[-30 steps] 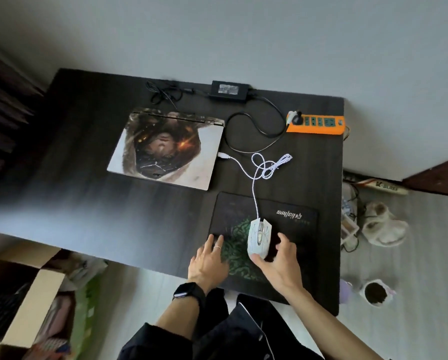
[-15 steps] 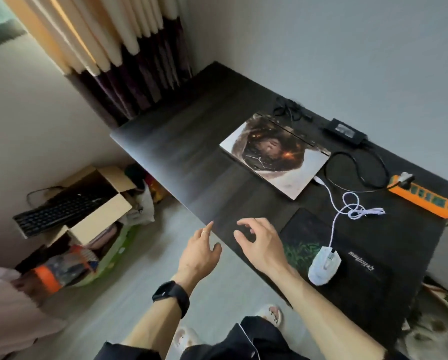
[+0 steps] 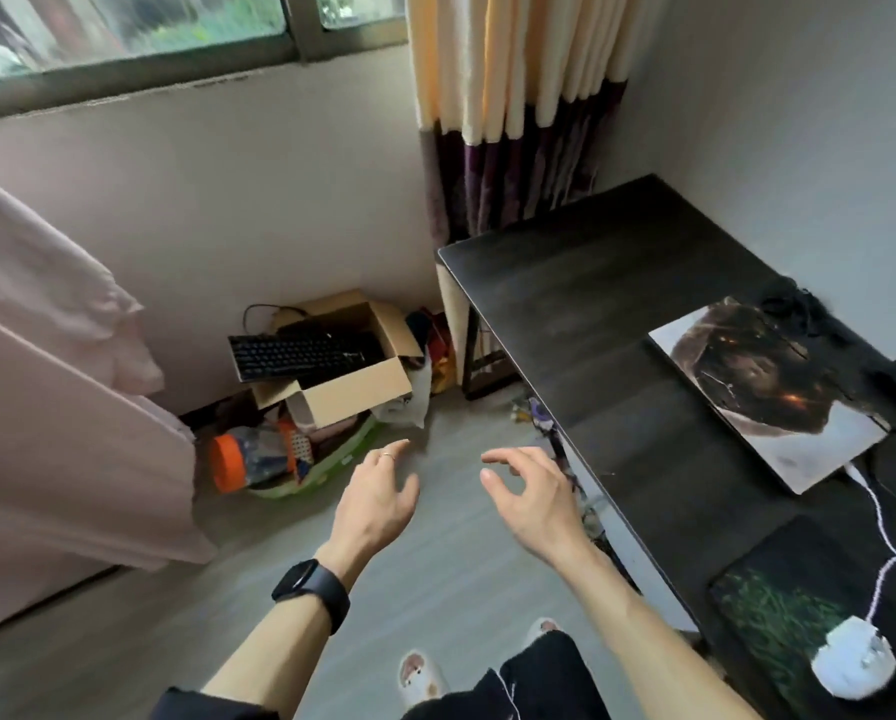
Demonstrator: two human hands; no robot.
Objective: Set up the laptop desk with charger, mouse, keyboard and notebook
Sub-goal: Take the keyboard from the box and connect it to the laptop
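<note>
Left hand [image 3: 378, 504], right hand [image 3: 534, 498] empty — keyboard [image 3: 300, 356] well beyond, on cardboard box [image 3: 357, 394].

A: Location of flat black keyboard [image 3: 300, 356]?
B: Atop open brown cardboard box [image 3: 355, 394], on floor [image 3: 435, 569], left of dark wooden bench [image 3: 591, 314].
A: White plastic mouse [image 3: 856, 662]?
B: On dark rectangular pad [image 3: 768, 610], near closed picture-lidded laptop [image 3: 763, 392].

Single head-worn wide view, angled down over floor [image 3: 435, 574], desk [image 3: 591, 304] along right side

Open lane — bare floor [image 3: 451, 574] up to the cardboard box [image 3: 355, 394]; tabletop [image 3: 591, 324] edge bounds right, pink cloth [image 3: 72, 433] left.
</note>
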